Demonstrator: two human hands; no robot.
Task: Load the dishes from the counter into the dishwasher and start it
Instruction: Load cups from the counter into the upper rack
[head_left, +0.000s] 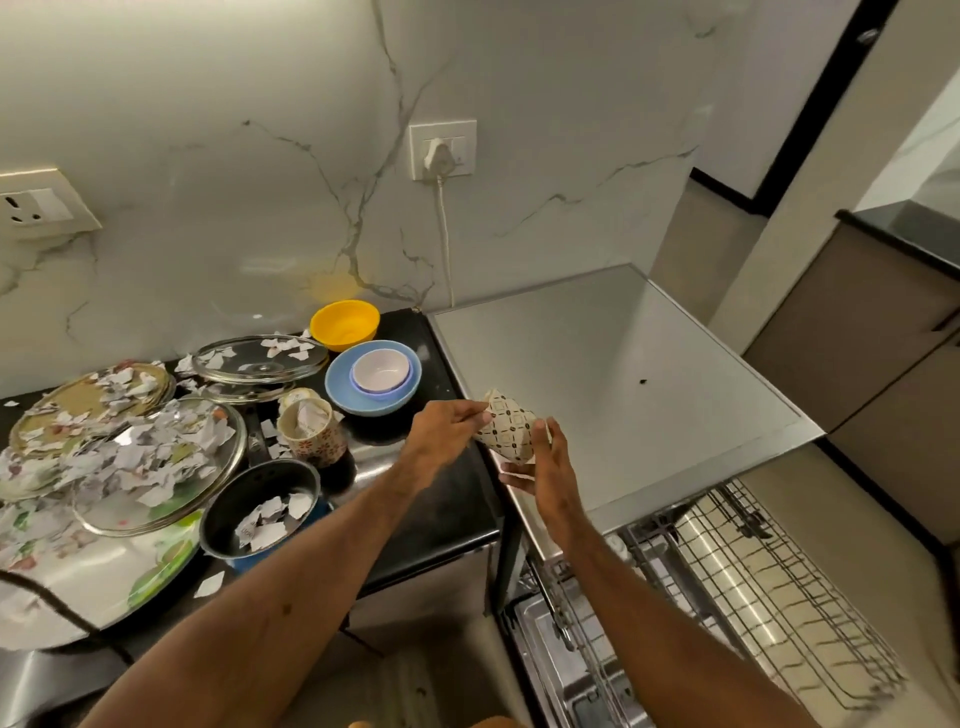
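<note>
Left hand (457, 421) and right hand (545, 467) are both gripping the tilted cup (506, 428), risking a drop onto the near rack (753, 587) if either lets go early.

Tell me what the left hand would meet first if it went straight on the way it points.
The patterned cup, whose rim the left hand pinches now; past it, probably the grey steel top, though depth is unclear.
</note>
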